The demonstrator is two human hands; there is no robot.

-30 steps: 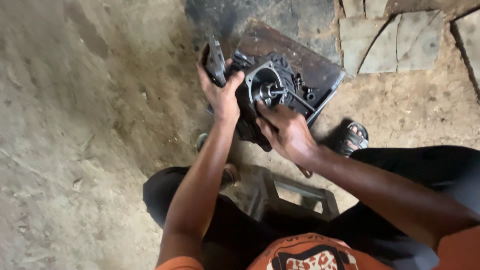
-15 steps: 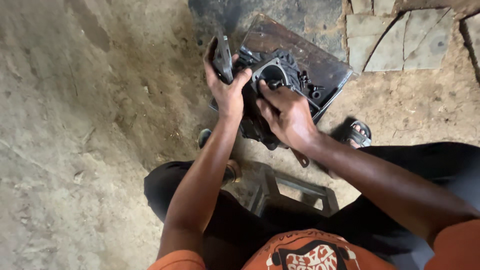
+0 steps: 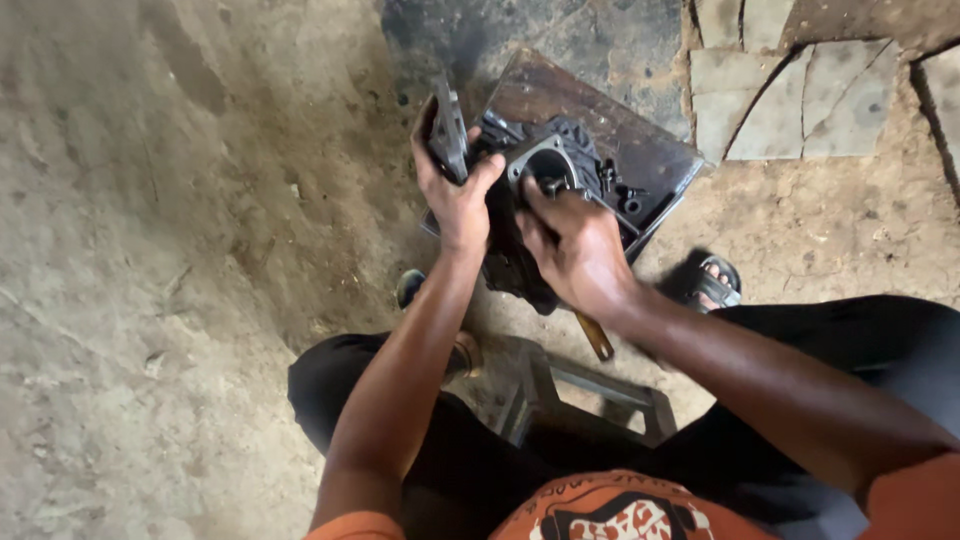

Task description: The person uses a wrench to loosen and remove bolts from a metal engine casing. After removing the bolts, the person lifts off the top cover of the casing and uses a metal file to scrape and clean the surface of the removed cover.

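**Two hands on one greasy engine block**

We grip the dark engine block (image 3: 545,215) over a rusty metal plate (image 3: 640,140); our left hand (image 3: 460,200) is clamped around its flat side cover (image 3: 447,130); our right hand (image 3: 575,250) is closed, fingers pressed at the round opening (image 3: 545,165); seemingly we are working something there, which calls for steady holding; no packages or labels show; a wooden handle (image 3: 595,337) lies below, a sandal (image 3: 712,282) nearby.
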